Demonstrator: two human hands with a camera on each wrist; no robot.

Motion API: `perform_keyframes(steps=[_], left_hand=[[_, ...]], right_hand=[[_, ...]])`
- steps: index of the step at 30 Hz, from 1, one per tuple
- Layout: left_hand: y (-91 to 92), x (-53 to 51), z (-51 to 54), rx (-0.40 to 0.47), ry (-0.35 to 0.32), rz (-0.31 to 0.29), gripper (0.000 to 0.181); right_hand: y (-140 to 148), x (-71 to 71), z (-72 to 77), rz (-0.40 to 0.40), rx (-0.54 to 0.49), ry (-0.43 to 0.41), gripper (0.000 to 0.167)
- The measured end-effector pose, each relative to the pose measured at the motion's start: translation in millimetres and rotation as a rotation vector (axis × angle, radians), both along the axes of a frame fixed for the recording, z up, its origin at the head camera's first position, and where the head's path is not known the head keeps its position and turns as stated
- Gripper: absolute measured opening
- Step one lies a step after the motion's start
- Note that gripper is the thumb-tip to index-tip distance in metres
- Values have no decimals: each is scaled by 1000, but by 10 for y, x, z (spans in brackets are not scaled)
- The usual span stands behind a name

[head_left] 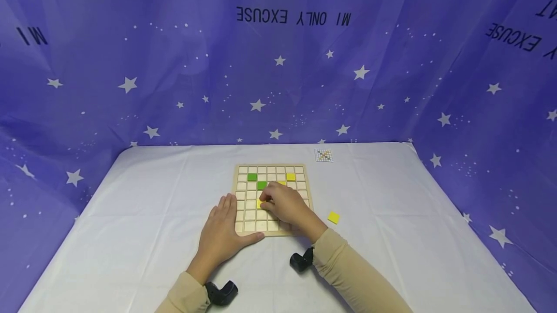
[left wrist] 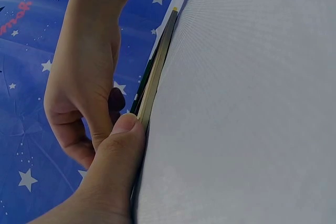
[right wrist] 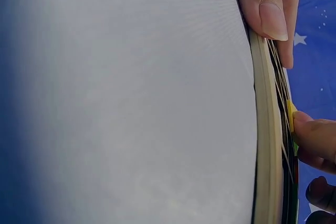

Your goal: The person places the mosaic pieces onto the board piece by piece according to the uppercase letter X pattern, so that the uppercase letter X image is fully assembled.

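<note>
A wooden grid board (head_left: 244, 234) lies flat on the cloth, its squares mostly pale wood. Two green tiles (head_left: 252, 177) sit in its upper left part, and a yellow tile (head_left: 290, 176) is at its upper right. Another yellow tile (head_left: 282, 183) is partly hidden behind my right hand (head_left: 285, 202). That hand reaches over the board, thumb and fingers pinching a yellow tile (head_left: 260, 203) at a left-middle square. My left hand (head_left: 222, 235) rests against the board's front left corner, fingers straight along the left side and thumb (left wrist: 123, 135) on the front edge.
One loose yellow tile (head_left: 333, 217) lies on the white cloth (head_left: 391, 235) to the right of the board. A small card with a coloured grid pattern (head_left: 324, 155) is behind it, near the back edge. A purple star-printed curtain (head_left: 278, 85) encloses the table.
</note>
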State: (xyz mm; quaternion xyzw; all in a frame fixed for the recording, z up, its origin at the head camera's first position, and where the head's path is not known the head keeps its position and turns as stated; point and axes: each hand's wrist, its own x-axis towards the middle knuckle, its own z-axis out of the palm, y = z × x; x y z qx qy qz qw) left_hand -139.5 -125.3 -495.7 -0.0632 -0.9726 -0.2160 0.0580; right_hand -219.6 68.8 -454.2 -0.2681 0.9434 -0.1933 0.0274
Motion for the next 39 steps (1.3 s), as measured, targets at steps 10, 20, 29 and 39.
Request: perform_keyframes(steps=[10,20,29,39], left_hand=[[-9,8,-30,-1,-12,9,135],[0,10,-28,8,-6,8,135],[-1,9,-8,11,0,9,134],[4,2,-13,16,-3,7,134]], right_hand=[[157,87,73,41,-12,-6,14],[768,147,202,-52,-67,-33,27],[1336,198,266,-178,24,-92,34],[1634,275,222,-211,42,-147,36]])
